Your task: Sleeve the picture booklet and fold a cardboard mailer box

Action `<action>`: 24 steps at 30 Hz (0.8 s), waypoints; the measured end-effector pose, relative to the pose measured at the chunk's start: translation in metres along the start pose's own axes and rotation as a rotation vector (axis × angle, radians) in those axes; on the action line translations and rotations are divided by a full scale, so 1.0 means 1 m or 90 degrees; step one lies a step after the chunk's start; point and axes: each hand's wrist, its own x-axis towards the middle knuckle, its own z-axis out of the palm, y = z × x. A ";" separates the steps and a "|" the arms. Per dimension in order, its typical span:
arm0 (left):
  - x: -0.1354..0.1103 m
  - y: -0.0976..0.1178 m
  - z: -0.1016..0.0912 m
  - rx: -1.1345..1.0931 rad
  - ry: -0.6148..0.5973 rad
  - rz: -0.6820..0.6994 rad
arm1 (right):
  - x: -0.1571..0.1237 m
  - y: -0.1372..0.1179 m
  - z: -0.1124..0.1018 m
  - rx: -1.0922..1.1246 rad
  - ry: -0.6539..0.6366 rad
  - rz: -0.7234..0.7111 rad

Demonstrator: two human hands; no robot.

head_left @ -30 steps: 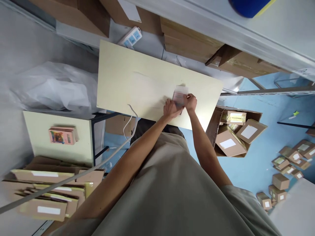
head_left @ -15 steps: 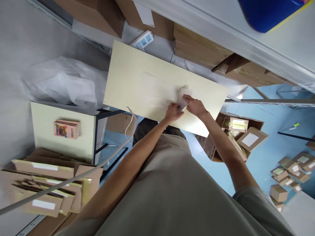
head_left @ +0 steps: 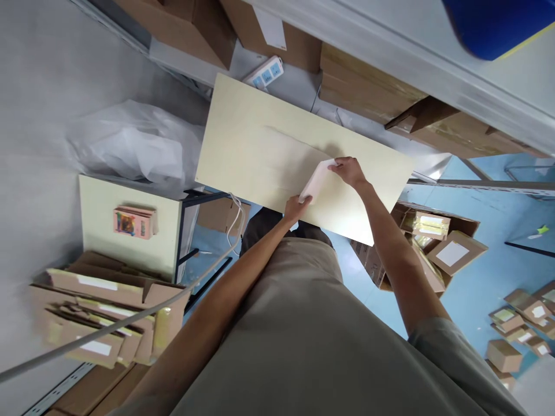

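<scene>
A thin white sheet [head_left: 288, 159] lies across the cream tabletop [head_left: 234, 127]; whether it is paper or foam I cannot tell. Its right end is folded over into a narrow flap that stands slightly raised. My left hand [head_left: 298, 208] pinches the near corner of that fold, close to the table's front edge. At the far corner, my right hand [head_left: 348, 170] grips the flap between thumb and fingers. Between the two hands the folded strip runs at a slant. Anything under the fold is hidden.
Cardboard boxes [head_left: 368, 75] and a power strip [head_left: 266, 72] stand beyond the table. To the left are a clear plastic bag [head_left: 143, 138], a small stack of pink boxes [head_left: 134, 222] and flattened cartons [head_left: 99, 300]. A grey cable [head_left: 173, 297] crosses low left. An open carton [head_left: 470, 225] is right.
My hands have moved apart to the two ends of the fold. The folded flap now shows longer and lifted, where before both hands pressed close together on it. The view has shifted slightly.
</scene>
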 end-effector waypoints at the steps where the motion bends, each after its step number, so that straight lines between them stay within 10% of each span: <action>1: 0.003 -0.003 -0.001 -0.014 0.009 -0.026 | 0.002 -0.003 0.007 0.004 0.014 0.003; 10: 0.018 -0.011 -0.022 0.130 0.042 -0.068 | -0.004 -0.033 0.065 -0.053 0.174 0.169; 14: 0.029 -0.005 -0.042 0.252 0.165 0.150 | -0.027 -0.036 0.080 -0.018 0.208 0.135; 19: 0.061 0.005 -0.059 0.363 0.062 0.419 | -0.074 -0.033 0.106 0.089 0.273 0.141; 24: 0.070 0.007 -0.060 0.351 -0.005 0.460 | -0.102 -0.039 0.136 0.290 0.238 0.236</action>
